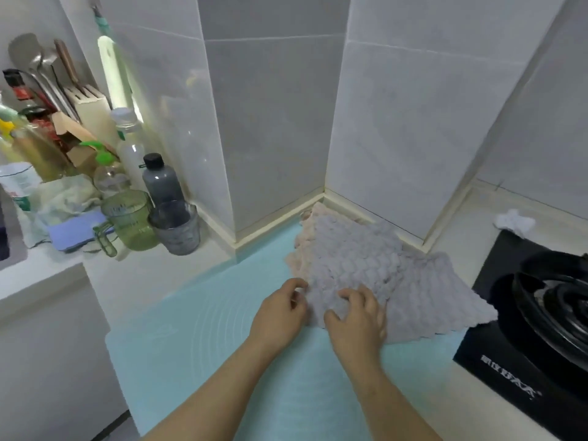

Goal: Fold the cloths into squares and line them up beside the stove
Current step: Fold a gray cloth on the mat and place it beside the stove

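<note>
A grey textured cloth (359,259) lies on top of a pile in the counter corner, on a light blue mat (203,316). A pinkish cloth (302,249) shows under its left edge, and another grey cloth (445,297) spreads to the right toward the black stove (541,329). My left hand (280,310) pinches the near left edge of the top grey cloth with curled fingers. My right hand (356,316) grips the same cloth's near edge, fingers curled into the fabric.
Left of the mat stand a grey cup (175,227), a green measuring jug (130,221), a dark bottle (162,183), other bottles, a knife block (92,113) and utensils. A white rag (515,222) lies behind the stove. Tiled walls enclose the corner.
</note>
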Motion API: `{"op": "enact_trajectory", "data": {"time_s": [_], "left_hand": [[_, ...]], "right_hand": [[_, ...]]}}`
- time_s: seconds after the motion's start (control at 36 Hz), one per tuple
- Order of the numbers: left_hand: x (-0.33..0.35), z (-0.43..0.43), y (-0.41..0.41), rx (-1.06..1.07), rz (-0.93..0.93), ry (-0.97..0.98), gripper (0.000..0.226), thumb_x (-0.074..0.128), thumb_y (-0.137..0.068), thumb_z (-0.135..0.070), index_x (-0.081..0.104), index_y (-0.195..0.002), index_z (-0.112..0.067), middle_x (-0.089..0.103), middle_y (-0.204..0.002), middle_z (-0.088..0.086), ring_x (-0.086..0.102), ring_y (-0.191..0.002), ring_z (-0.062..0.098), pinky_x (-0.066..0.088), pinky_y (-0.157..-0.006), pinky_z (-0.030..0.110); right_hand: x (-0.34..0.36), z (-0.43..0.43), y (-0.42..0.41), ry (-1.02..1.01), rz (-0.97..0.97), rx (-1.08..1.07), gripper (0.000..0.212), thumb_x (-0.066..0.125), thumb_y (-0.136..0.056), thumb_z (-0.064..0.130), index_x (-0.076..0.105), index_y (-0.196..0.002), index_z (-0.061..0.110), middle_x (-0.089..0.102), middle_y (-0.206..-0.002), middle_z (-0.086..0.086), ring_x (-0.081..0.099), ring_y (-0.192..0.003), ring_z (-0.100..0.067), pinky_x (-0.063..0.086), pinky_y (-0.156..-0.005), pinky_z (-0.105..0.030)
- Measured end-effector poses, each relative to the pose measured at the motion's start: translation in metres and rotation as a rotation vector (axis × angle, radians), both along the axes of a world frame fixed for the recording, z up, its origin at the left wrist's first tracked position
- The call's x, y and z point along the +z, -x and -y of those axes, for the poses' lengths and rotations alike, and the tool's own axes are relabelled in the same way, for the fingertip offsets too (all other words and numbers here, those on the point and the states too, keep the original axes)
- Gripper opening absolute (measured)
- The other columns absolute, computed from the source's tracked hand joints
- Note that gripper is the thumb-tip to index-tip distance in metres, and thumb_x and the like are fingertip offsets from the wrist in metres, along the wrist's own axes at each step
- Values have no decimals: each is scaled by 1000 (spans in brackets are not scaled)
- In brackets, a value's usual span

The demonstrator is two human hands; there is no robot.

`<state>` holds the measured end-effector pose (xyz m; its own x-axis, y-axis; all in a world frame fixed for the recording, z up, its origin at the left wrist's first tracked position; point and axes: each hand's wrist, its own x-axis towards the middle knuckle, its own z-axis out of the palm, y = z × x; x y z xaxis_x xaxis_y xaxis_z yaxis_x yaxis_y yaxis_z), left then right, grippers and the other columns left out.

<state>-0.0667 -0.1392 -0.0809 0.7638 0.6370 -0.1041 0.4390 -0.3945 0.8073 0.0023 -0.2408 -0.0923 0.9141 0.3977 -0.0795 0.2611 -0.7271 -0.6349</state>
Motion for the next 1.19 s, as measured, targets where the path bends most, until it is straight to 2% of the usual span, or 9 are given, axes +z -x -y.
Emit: {"op": "enact_trajectory", "data": {"time_s": [0.06, 0.17, 0.36, 0.42, 0.47, 0.69, 0.81, 0.92, 1.19], "left_hand": [[-9, -14, -5, -91, -21, 7, 28, 46, -94, -17, 51, -120, -24, 60, -94, -5, 59, -86, 14, 44, -74, 23], [-25, -42, -8, -307, -37, -20, 31, 50, -91, -14, 52, -121, -23, 58, -94, -10, 55, -85, 8, 39, -70, 11], [-30, -77, -13, -621, -44, -85, 27, 48, -90, -14, 58, -113, -24, 65, -105, -6, 59, -96, 12, 45, -86, 27], [-35, -83, -11, -668, -19, -69, 24, 48, -89, -14, 60, -107, -24, 65, -103, -8, 59, -96, 11, 46, -87, 29], [-38, -87, -10, -668, 7, -25, 22, 49, -89, -14, 63, -102, -24, 66, -99, -9, 60, -93, 10, 47, -87, 29], [-48, -94, -13, -627, 156, 119, 33, 56, -85, -10, 56, -70, -40, 60, -69, -14, 56, -70, 8, 44, -69, 26], [-58, -95, -4, -667, 255, 270, 35, 53, -84, -3, 60, -72, -35, 64, -73, -8, 60, -70, 12, 49, -76, 31], [-61, -99, 0, -686, 355, 402, 36, 50, -85, 0, 56, -82, -35, 62, -74, -3, 61, -65, 11, 47, -69, 28], [-65, -120, 30, -868, 315, 419, 20, 52, -88, -1, 57, -94, -19, 59, -73, 0, 58, -66, 11, 47, -60, 16]], "right_hand": [[-8, -10, 4, -1, 34, -79, 42, 58, -84, 21, 50, -125, 25, 21, -153, 3, 20, -139, -21, 18, -110, -33], [-25, -32, 15, -75, 105, -255, 41, 62, -77, 6, 58, -117, 14, 38, -143, -7, 39, -129, -29, 26, -106, -39], [-48, -55, 42, -226, 225, -598, 29, 56, -80, -4, 64, -107, -1, 58, -122, -17, 53, -113, -33, 41, -100, -40], [-48, -56, 46, -279, 271, -665, 23, 53, -80, -7, 64, -99, 0, 60, -100, -7, 56, -96, -28, 45, -88, -24], [-44, -58, 51, -308, 293, -720, 21, 52, -82, -11, 65, -94, 2, 54, -91, 1, 51, -89, -19, 35, -79, -3], [-48, -63, 56, -290, 386, -732, 20, 51, -89, 0, 68, -99, 5, 54, -88, 5, 45, -94, -15, 26, -69, -8], [-58, -60, 60, -288, 406, -736, 21, 49, -90, 2, 68, -97, 8, 59, -88, 4, 54, -96, -23, 27, -68, -15], [-60, -58, 64, -265, 428, -691, 21, 49, -88, 1, 68, -95, 7, 61, -86, -1, 54, -90, -22, 27, -64, -17], [-59, -74, 111, 23, 395, -549, 15, 48, -90, 10, 63, -92, 9, 58, -86, -2, 46, -78, -14, 26, -61, -24]]}}
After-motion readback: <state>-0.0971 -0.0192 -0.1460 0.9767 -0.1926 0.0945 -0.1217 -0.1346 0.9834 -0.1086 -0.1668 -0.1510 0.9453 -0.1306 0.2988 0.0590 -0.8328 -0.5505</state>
